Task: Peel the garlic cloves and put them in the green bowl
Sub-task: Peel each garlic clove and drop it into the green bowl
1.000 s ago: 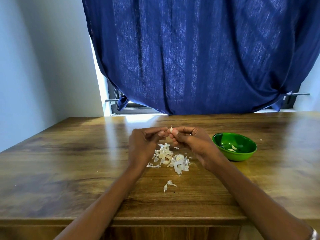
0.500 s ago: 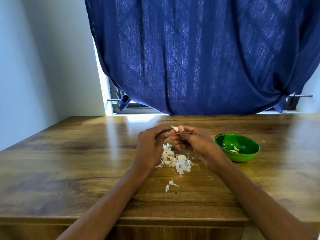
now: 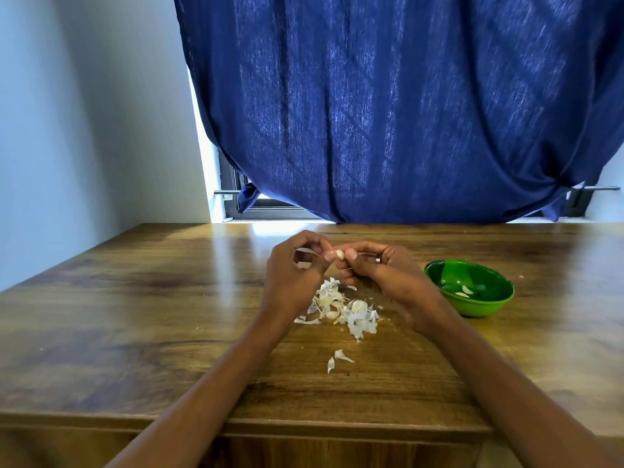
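I see the wooden desk [image 3: 135, 315] under the blue curtain [image 3: 388, 113]; the green bowl [image 3: 486, 307] on the right holds a couple of peeled cloves. The skin pile [image 3: 347, 307] lies between my wrists. My left hand [image 3: 290, 275] and right hand [image 3: 385, 275] pinch one garlic clove [image 3: 339, 254] — whiter and barer than a second ago — nearly ready, I judge, for the bowl.

pale clove [image 3: 339, 254] pinched, green bowl [image 3: 472, 307] right
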The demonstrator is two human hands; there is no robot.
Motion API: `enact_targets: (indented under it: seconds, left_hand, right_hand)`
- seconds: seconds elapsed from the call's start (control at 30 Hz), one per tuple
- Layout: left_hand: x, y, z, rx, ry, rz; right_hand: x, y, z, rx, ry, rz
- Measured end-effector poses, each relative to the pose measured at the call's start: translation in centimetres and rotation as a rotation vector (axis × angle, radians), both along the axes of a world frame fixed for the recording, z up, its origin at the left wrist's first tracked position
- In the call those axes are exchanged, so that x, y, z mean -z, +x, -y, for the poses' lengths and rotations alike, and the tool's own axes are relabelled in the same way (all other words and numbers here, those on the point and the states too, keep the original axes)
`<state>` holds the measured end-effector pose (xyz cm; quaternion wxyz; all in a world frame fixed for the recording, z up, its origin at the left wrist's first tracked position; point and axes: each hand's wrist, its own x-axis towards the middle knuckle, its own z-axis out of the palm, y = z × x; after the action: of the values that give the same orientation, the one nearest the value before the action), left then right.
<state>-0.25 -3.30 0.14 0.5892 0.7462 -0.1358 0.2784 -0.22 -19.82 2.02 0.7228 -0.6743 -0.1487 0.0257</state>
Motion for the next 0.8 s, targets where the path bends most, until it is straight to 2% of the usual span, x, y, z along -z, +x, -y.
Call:
enact_targets:
  seconds: [0.23,0.63,0.8]
  left_hand:
    - [0.0,-0.4,0.2,0.117,0.035,-0.064]
    - [-0.3,-1.0,0.7,0.231,-0.119,-0.088]
    - [-0.2,-0.9,0.9,0.243,-0.15,-0.082]
  right_hand:
    - [0.4,0.1,-0.3,0.092,-0.107,0.144]
    - [1.0,0.1,-1.6,0.17,-0.186,0.463]
    - [1.2,-0.1,-1.7,0.217,-0.178,0.53]
